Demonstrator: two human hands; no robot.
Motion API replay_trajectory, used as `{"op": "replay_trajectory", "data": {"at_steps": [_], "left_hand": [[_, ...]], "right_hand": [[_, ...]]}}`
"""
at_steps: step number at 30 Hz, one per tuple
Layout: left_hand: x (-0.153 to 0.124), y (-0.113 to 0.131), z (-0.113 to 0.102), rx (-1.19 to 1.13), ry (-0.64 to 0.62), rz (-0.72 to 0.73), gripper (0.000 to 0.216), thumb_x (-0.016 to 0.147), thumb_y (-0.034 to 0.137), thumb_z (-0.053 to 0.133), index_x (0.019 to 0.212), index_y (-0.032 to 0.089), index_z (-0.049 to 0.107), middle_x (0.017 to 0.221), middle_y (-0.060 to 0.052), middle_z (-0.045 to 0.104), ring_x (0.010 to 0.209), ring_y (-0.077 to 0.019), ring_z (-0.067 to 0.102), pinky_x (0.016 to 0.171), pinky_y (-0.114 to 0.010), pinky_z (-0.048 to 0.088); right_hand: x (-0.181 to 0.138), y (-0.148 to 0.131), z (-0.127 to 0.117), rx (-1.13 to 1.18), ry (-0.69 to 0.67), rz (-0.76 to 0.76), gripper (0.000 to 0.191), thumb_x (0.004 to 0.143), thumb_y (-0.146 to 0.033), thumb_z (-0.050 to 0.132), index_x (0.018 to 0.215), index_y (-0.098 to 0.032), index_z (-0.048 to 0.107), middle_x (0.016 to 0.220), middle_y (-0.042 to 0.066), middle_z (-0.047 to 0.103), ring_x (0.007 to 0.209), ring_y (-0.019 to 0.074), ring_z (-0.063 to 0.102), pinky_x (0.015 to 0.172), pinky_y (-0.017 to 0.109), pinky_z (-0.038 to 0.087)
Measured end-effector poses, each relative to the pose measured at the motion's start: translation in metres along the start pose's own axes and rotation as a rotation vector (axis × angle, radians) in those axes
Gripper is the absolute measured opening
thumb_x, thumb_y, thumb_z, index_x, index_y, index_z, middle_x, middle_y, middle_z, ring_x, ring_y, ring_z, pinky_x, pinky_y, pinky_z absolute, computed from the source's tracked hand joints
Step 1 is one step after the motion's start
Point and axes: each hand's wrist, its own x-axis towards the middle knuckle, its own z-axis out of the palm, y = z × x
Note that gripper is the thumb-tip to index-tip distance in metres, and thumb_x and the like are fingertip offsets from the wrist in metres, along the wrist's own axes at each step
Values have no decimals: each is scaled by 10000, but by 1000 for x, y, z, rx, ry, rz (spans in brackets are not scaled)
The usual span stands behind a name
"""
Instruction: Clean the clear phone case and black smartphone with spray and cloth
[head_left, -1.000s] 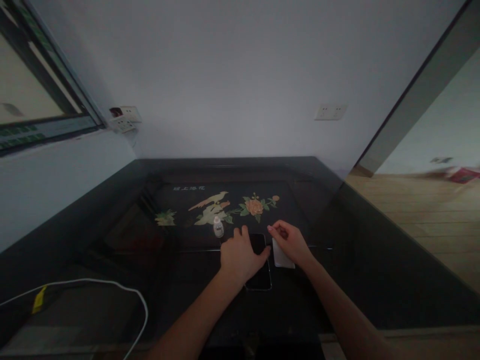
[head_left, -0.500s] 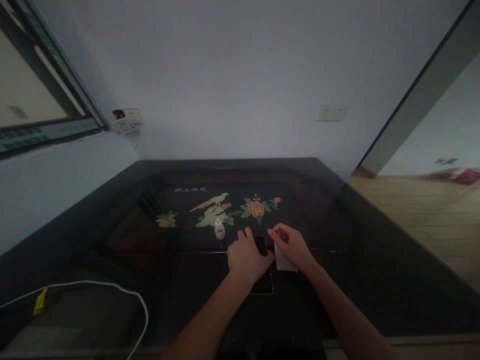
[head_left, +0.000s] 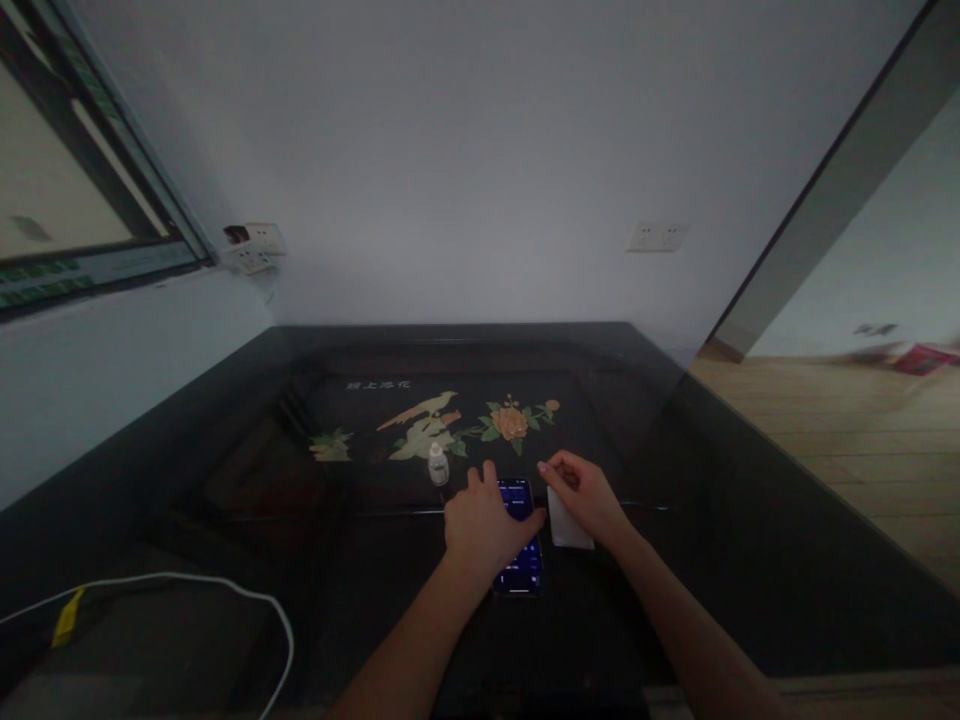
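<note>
If the phone [head_left: 519, 582] marks the clock's centre and the wall [head_left: 450, 170] twelve, the left hand [head_left: 484, 522] lies over the phone's nine-o'clock side, the thumb reaching to the three-o'clock edge and set well apart from the fingers. The phone lies flat on the black table [head_left: 352, 630], its screen lit blue. Just beside it at three is a flat white piece [head_left: 571, 530], with the right hand [head_left: 585, 492] over its far end, thumb and fingers curled close together. Dim as the view is, I cannot tell whether either hand is clamped on what it covers. Near the left hand, between ten and eleven, a small white bottle [head_left: 438, 466] stands upright. Beyond, in the table's decoration, a flower [head_left: 510, 422] shows at twelve and a bird [head_left: 427, 404] near eleven. A white cable [head_left: 172, 575] with a yellow tag [head_left: 68, 618] loops at nine, well apart from both hands.
</note>
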Motion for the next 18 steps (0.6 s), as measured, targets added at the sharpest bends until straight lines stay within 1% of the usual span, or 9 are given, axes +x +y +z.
{"op": "replay_trajectory", "data": {"at_steps": [6,10,14,18], "left_hand": [[-1,4,2,4,2,-14,836,737,717,624,1333,148,485,1171,-170,616,932,-336,697,752,-392,524],[-1,5,3,8,5,-16,764,754,693,612,1289,159,506,1162,-159,613,917,-328,697,738,-385,521],[-2,7,2,16,-8,-28,754,754,684,619,1288,163,509,1184,-158,605,923,-320,695,738,-367,512],[-2,8,0,0,-42,-40,771,765,680,618,1336,178,487,1237,-168,589,979,-319,688,766,-353,499]], "right_hand": [[-1,0,0,0,-1,-15,327,937,-507,613,800,-210,621,667,-25,585,628,155,557,589,259,417],[-1,0,0,-4,-4,-4,318,936,-499,614,803,-211,618,659,-26,582,623,155,553,577,257,409],[-1,-1,0,-2,-4,-1,317,936,-492,616,794,-209,615,647,-31,562,615,151,542,573,255,405],[-1,0,0,12,-1,-4,324,938,-498,619,796,-207,614,655,-33,566,617,146,539,577,254,408]]}}
